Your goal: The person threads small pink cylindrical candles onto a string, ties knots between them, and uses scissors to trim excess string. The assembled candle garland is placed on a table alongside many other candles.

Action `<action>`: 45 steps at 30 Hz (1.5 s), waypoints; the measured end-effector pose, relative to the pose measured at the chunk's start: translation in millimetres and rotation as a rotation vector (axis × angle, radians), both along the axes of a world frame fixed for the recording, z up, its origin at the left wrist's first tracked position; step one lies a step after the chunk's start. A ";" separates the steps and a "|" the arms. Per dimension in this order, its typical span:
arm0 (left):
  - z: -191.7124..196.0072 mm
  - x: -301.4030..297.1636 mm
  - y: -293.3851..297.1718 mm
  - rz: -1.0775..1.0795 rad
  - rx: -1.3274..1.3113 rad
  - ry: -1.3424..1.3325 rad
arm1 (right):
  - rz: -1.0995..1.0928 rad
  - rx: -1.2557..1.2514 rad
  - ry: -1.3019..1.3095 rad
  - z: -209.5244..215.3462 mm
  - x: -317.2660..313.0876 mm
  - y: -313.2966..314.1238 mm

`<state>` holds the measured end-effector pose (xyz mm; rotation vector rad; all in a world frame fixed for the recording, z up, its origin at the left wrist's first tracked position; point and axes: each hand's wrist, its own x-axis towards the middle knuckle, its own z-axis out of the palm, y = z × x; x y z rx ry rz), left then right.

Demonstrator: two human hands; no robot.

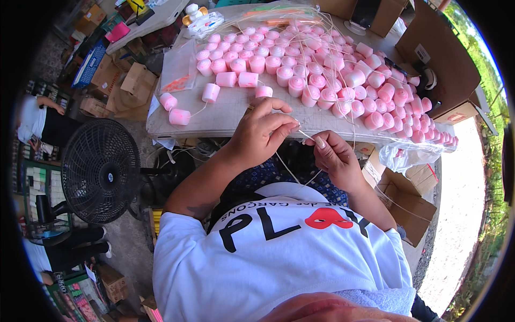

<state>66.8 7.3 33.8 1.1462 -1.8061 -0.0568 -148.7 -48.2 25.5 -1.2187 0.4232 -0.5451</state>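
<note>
Close together in front of my chest, both hands work on a thin white cord [287, 167]. My left hand [257, 129] is closed, pinching the cord between thumb and fingertips. My right hand [333, 155] is closed too, with the cord in its thumb-and-finger pinch. A short stretch spans the gap between them, and a loop hangs down toward my shirt. Just beyond my left hand lies a small pink-and-white cup-shaped piece [263, 92]. Many more such pieces [296, 86] crowd the table, some standing and some on their sides, with pale cords running among them.
The pale table [214, 124] carries a clear plastic bag [178, 67] at its left and a cardboard box [440, 59] at its right. A black fan [102, 170] stands to my left. An opened carton [410, 206] sits below the table's right side. Other people are at far left.
</note>
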 end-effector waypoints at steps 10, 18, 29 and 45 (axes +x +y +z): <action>-30.0 16.8 -87.4 0.345 0.154 -0.369 | -0.255 -0.286 0.108 -2.1 -12.9 -5.2; -39.4 4.6 -91.3 0.406 0.092 -0.342 | -0.473 -0.427 0.069 2.4 -12.8 -14.1; 10.4 -4.9 -21.1 0.078 -0.012 -0.192 | -0.470 -0.383 0.114 -6.6 -6.5 -18.0; -9.7 -13.4 -6.7 0.086 -0.074 -0.348 | -0.398 -0.496 0.181 -1.2 -11.1 -9.7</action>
